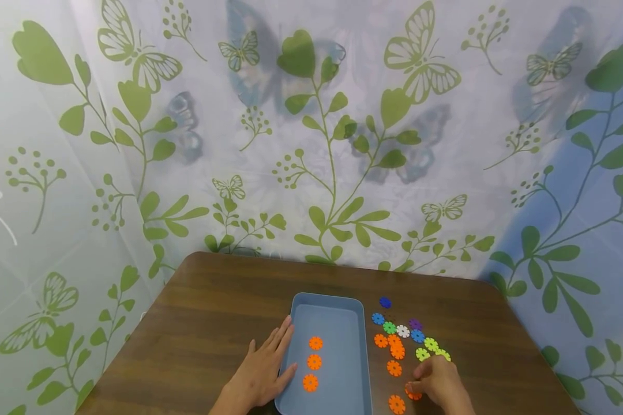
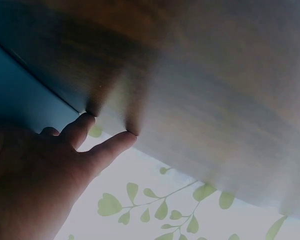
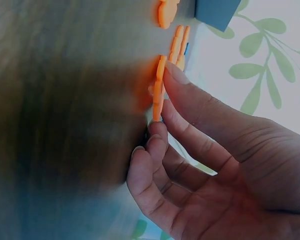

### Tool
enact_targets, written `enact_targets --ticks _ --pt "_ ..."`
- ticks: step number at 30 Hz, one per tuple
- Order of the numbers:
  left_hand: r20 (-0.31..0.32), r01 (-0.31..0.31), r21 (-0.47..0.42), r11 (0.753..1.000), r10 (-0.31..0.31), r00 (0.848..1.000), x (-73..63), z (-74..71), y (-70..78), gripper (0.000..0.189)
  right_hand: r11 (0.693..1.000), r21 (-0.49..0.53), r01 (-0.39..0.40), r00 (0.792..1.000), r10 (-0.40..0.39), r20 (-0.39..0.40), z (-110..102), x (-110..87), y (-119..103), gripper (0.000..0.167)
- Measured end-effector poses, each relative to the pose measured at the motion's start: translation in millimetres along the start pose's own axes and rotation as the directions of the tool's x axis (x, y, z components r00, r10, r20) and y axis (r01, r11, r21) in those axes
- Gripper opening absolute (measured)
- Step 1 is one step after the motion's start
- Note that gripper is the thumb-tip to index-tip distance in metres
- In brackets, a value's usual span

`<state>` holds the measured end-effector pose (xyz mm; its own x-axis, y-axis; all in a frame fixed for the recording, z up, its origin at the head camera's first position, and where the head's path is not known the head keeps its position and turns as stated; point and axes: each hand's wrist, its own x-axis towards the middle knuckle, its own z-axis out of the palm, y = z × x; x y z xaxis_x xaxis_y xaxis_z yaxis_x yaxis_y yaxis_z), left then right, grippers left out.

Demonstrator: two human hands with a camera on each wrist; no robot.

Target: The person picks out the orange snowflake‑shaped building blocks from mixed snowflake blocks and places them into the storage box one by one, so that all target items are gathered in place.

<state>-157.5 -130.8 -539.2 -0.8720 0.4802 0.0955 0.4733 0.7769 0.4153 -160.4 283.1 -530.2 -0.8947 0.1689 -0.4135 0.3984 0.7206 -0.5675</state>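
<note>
My left hand (image 1: 260,369) lies along the left side of a blue-grey tray (image 1: 342,357), fingers straight and thumb over its rim. In the left wrist view, fingertips of the left hand (image 2: 45,160) touch the wooden table beside the tray. Three orange notched discs (image 1: 314,362) lie in a column inside the tray. Right of it, my right hand (image 1: 440,383) pinches another orange notched disc (image 1: 413,393) at the table. The right wrist view shows this orange disc (image 3: 159,90) tilted on edge between thumb and fingers.
Loose orange discs (image 1: 394,368) lie between tray and right hand. Beyond them are blue (image 1: 378,319), green (image 1: 389,327), white (image 1: 402,331), purple (image 1: 415,324) and yellow-green discs (image 1: 431,344). A leaf-patterned curtain (image 1: 311,173) hangs behind the brown table (image 1: 213,311).
</note>
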Motion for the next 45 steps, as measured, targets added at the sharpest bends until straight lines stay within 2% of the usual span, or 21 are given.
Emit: enact_targets --ticks 4,14,31,35,42,45 --pt "-0.004 -0.012 0.017 1.0 0.012 1.0 0.8 -0.6 0.1 0.075 1.0 0.008 -0.01 1.0 0.01 0.006 0.5 0.3 0.4 0.022" --pt "0.031 0.028 0.008 1.0 -0.028 0.999 1.6 -3.6 4.1 0.078 0.999 0.011 -0.031 0.999 0.03 0.016 1.0 2.6 2.1 0.022" --pt "0.029 0.024 0.001 1.0 -0.024 0.999 1.2 -2.3 2.7 0.078 0.998 -0.053 -0.016 1.0 0.015 -0.024 -2.8 -13.8 -7.2 0.022" --pt "0.032 0.026 -0.002 1.0 -0.026 0.999 0.7 -4.0 3.8 0.078 0.999 -0.036 -0.023 1.0 0.022 -0.017 -4.2 -16.6 -9.1 0.019" --pt "0.03 0.028 0.003 1.0 -0.028 0.999 0.8 -2.8 2.6 0.079 1.0 0.01 -0.012 1.0 0.012 -0.01 0.8 -1.0 4.5 0.014" --pt "0.028 0.024 -0.001 1.0 -0.024 0.999 0.4 -2.5 2.1 0.078 0.999 0.032 0.0 1.0 0.001 -0.018 0.3 -5.8 2.6 0.013"
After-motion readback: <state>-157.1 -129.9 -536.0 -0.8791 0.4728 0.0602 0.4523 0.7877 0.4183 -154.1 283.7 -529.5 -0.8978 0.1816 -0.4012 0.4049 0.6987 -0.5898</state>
